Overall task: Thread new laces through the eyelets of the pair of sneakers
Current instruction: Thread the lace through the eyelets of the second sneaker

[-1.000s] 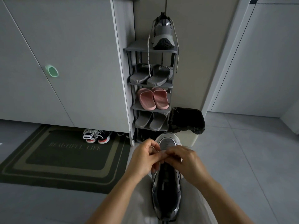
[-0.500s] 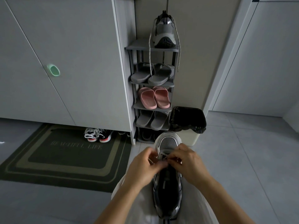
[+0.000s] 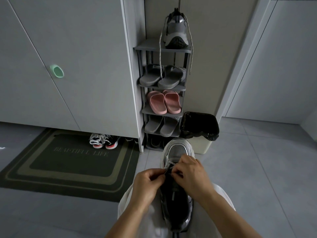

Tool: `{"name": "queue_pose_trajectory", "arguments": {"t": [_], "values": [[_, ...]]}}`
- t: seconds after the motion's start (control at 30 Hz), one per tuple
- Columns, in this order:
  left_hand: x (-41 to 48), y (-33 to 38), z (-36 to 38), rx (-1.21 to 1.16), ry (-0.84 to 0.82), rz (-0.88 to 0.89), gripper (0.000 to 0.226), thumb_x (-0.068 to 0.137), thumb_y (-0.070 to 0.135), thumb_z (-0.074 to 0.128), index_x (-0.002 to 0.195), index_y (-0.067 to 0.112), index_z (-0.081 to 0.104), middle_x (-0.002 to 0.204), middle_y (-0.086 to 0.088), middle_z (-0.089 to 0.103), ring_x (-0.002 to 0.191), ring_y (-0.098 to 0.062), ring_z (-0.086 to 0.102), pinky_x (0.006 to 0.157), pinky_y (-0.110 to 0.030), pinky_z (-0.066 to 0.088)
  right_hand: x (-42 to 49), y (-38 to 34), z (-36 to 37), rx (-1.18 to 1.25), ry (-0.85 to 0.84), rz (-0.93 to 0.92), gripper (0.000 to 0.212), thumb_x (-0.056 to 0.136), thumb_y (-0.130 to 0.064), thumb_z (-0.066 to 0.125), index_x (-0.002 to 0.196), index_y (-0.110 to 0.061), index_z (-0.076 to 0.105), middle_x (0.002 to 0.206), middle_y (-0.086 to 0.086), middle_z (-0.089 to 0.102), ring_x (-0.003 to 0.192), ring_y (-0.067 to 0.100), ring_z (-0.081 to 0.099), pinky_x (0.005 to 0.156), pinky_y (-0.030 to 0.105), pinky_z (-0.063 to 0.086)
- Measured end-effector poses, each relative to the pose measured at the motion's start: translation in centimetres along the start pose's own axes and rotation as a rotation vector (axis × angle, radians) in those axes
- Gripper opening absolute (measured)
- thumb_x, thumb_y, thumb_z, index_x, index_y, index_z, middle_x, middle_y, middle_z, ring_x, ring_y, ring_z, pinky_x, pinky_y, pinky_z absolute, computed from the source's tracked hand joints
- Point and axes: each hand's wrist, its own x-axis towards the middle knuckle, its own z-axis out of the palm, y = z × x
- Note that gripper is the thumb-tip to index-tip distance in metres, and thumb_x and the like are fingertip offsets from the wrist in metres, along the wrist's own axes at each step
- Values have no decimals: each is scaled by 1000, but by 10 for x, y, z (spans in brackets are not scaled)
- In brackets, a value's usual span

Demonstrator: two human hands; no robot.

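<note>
A grey and white sneaker (image 3: 178, 150) lies on my lap, toe pointing away from me. A pale lace (image 3: 170, 163) crosses its lowest eyelets near the toe. My left hand (image 3: 147, 183) pinches the lace at the shoe's left side. On the right side, my right hand (image 3: 190, 174) pinches the lace over the tongue. The fingertips of both hands nearly meet above the eyelets. The second sneaker (image 3: 176, 31) stands heel-up on top of the shoe rack, its lace ends hanging down both sides.
A grey shoe rack (image 3: 145, 110) with several pairs of slippers stands ahead, beside a white cabinet (image 3: 68, 57). A bin with a black liner (image 3: 199, 126) sits right of the rack. A dark doormat (image 3: 68, 162) lies at left, with small sneakers (image 3: 103, 140) under the cabinet.
Both hands have slid back toward me along the shoe, uncovering the toe and the laced lowest eyelets. The view has tilted slightly downward.
</note>
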Motion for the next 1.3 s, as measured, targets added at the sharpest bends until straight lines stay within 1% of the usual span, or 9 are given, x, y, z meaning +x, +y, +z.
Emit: {"name": "queue_pose_trajectory", "arguments": {"t": [0.13, 0.23, 0.47, 0.6, 0.83, 1.0, 1.1, 1.2, 1.3], "values": [[-2, -1, 1, -27, 11, -23, 32, 78, -2, 63, 70, 28, 72, 75, 2, 74, 75, -10, 69, 71, -21, 51, -1, 4, 0, 99, -6, 0, 17, 71, -35, 56, 69, -22, 66, 74, -13, 44, 71, 1, 44, 71, 14, 32], [-3, -1, 1, -8, 15, -3, 29, 78, 0, 64, 74, 28, 72, 78, 1, 74, 77, -10, 69, 70, -19, 50, -1, 2, 4, 38, 25, -22, 22, 71, -39, 52, 67, -22, 65, 72, -12, 45, 71, 4, 47, 69, 11, 27], [4, -2, 0, -87, -23, -44, 14, 82, 0, 60, 75, 9, 66, 68, -5, 67, 63, -11, 63, 59, -18, 50, 2, 3, 7, -12, 45, -89, 22, 73, -39, 51, 68, -22, 66, 75, -8, 55, 81, 1, 44, 73, 12, 25], [7, 3, 1, -141, -18, -87, 16, 86, -4, 54, 73, 3, 61, 60, -5, 60, 49, -4, 58, 49, -16, 47, 3, 9, -4, 161, -9, -31, 28, 77, -41, 54, 89, -21, 68, 78, -18, 45, 72, -2, 47, 72, 9, 34], [24, -3, -84, -446, 304, -201, 16, 92, 3, 44, 80, 2, 55, 69, -11, 62, 59, -16, 63, 51, -23, 55, -6, 39, -15, 512, 296, 451, 21, 86, -13, 59, 105, -18, 53, 101, 4, 53, 86, 4, 53, 68, 12, 40], [40, -49, -175, -697, 680, -397, 22, 94, 4, 44, 72, 5, 49, 43, -5, 61, 36, -5, 58, 37, -17, 50, -13, 41, -7, 648, 293, 583, 15, 88, -12, 57, 101, -13, 49, 101, 9, 54, 81, 6, 52, 65, 14, 40], [46, -67, -171, -220, 704, -435, 19, 93, 2, 44, 78, -5, 53, 44, -7, 61, 44, -13, 61, 42, -24, 50, -17, 40, -5, 597, 156, 559, 14, 91, -20, 54, 88, -7, 57, 83, 6, 61, 74, 17, 54, 64, 20, 41], [40, -52, -121, 451, 575, -138, 19, 88, 1, 53, 106, -3, 58, 93, -16, 63, 86, -31, 59, 75, -38, 46, -21, 34, -4, 609, 80, 558, 30, 93, -28, 47, 74, -7, 57, 66, 1, 59, 66, 16, 54, 61, 21, 40], [20, -20, -59, 465, 174, 222, 17, 86, 7, 59, 98, 18, 58, 92, 2, 61, 79, -7, 58, 70, -11, 41, -19, 29, -7, 760, 94, 604, 41, 94, -33, 42, 59, -13, 49, 54, -5, 49, 53, 10, 44, 54, 17, 37]]}}
